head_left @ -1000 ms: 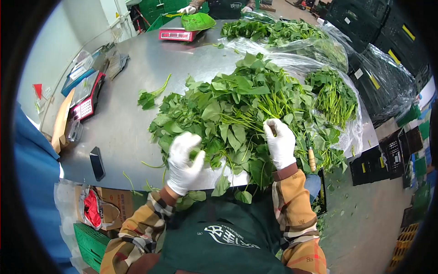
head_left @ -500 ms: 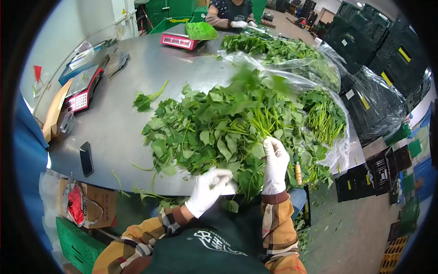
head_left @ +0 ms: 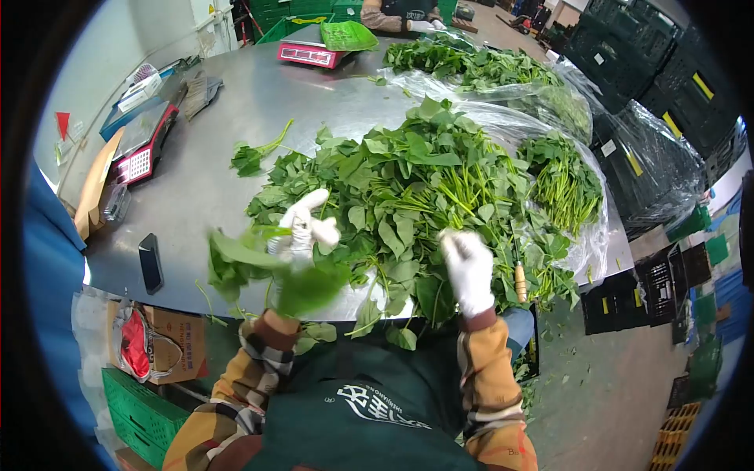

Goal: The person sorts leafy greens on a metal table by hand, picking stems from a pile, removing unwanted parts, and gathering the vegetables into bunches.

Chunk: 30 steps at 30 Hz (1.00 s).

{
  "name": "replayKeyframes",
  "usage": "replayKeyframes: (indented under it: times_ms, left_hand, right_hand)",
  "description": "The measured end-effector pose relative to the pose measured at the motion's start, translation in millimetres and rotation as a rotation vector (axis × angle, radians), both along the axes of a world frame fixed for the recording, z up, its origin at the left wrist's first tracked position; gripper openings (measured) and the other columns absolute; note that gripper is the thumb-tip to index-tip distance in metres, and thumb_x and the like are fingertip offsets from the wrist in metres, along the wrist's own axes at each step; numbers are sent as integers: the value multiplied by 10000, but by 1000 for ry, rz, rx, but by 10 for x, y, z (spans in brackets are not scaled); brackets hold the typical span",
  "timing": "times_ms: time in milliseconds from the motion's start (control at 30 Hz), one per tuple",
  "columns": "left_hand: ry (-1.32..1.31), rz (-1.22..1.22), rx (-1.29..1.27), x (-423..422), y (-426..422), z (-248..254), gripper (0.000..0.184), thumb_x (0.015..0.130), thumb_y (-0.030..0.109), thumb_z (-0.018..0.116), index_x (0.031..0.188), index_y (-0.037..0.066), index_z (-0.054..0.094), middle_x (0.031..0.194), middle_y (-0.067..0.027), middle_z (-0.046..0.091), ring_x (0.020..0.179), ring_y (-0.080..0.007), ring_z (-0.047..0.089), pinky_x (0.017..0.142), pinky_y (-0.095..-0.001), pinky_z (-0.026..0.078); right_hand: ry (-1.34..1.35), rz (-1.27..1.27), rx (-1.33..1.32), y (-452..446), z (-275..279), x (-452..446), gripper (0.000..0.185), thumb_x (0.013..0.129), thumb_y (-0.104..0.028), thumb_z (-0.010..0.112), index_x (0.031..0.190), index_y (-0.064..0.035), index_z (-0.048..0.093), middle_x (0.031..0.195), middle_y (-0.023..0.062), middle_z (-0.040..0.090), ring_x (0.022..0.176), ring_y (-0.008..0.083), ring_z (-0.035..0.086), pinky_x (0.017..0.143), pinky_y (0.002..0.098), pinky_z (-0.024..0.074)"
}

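Note:
A heap of leafy green stems (head_left: 393, 184) covers the middle of the metal table. Over its left front edge is my white-gloved left hand (head_left: 302, 231), finger and thumb bent around a leafy sprig (head_left: 236, 263) whose leaves are smeared by motion and hide part of the wrist. My right hand (head_left: 469, 275), gloved too, is closed at the heap's front right; what its fingertips hold, if anything, is hidden. Just right of that hand lies a wooden-handled tool (head_left: 520, 282), its far end among the leaves.
A phone (head_left: 150, 263) and a red scale (head_left: 145, 153) are at left. Farther back stand another red scale (head_left: 310, 53) with a green bag (head_left: 348, 36), and more greens (head_left: 479, 69) on plastic film. A co-worker (head_left: 400, 16) is across the table. Black crates (head_left: 620, 55) rise at right.
My left hand has moved up and left, now with a leafy sprig. My right hand has come slightly down, and the leaves blurred above it earlier now lie still on the heap.

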State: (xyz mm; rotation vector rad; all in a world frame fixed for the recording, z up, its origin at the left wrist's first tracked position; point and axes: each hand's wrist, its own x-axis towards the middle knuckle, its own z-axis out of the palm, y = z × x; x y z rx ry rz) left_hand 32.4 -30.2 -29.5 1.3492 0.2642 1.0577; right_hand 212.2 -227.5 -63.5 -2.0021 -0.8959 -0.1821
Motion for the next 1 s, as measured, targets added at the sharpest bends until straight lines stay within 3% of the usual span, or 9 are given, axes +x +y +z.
replayKeyframes:
  times_ms: [133,267,333,400,467,667,733,900,1000]
  left_hand:
    - [17,-265,-598,-101,-201,96,392,1008,310,480,1153,-41,578,497,73,321,423,-53,330,556,-275,444]
    - [97,-318,-634,-158,-283,-9,416,1027,327,430,1078,-47,606,489,79,316,425,-51,313,545,-268,430]
    - [128,-342,-579,-170,-263,-80,415,1037,310,397,1116,-50,586,504,69,291,454,-74,329,581,-287,441]
    - [128,-384,-619,-133,-296,-95,406,1030,293,417,1146,-62,575,528,62,321,488,-73,358,608,-287,449]
    - [102,-435,-654,-65,-376,-99,376,1017,254,444,1169,-65,574,571,53,377,524,-70,400,624,-275,455]
    - [233,-492,-599,61,-526,-121,285,978,156,508,1166,-32,610,787,9,570,709,-66,524,711,-238,460]
    - [190,-408,-435,4,-478,-147,243,996,192,489,1070,1,619,893,-17,613,766,-93,542,763,-241,460]
    - [-48,-480,-625,-133,-442,4,301,1024,239,424,1180,2,527,908,-46,590,764,-135,552,872,-333,476]
    - [-53,-527,-576,-215,-423,-84,302,1032,239,400,1176,2,521,865,-35,549,726,-128,532,857,-349,471]
  right_hand:
    - [-490,-350,-92,170,-179,772,141,802,-184,704,898,-82,716,852,101,664,836,282,619,762,380,486]
    - [-316,-199,-395,104,-207,977,195,805,-222,710,931,-75,729,822,89,682,765,262,626,710,376,489]
    - [379,59,325,151,-24,783,206,856,-215,688,951,-36,725,755,26,665,652,133,579,600,273,448]
    - [738,77,601,81,402,467,203,905,-212,644,985,-46,729,674,-40,590,573,13,459,529,167,334]
    - [711,-12,371,18,508,212,215,922,-209,616,996,-41,728,661,-43,587,547,17,447,517,175,333]
    - [789,623,-140,10,378,-647,231,908,-177,628,1034,-3,712,751,3,676,640,68,570,625,229,474]
    - [901,541,-59,32,512,-523,209,893,-165,649,1011,-6,713,777,24,691,683,74,602,662,238,494]
    - [154,-58,237,265,-128,585,192,877,-189,665,979,-34,712,879,96,688,776,167,644,706,280,492]
    - [-255,-213,-304,254,-374,946,158,822,-221,698,906,-88,718,882,123,648,791,292,609,741,361,494]
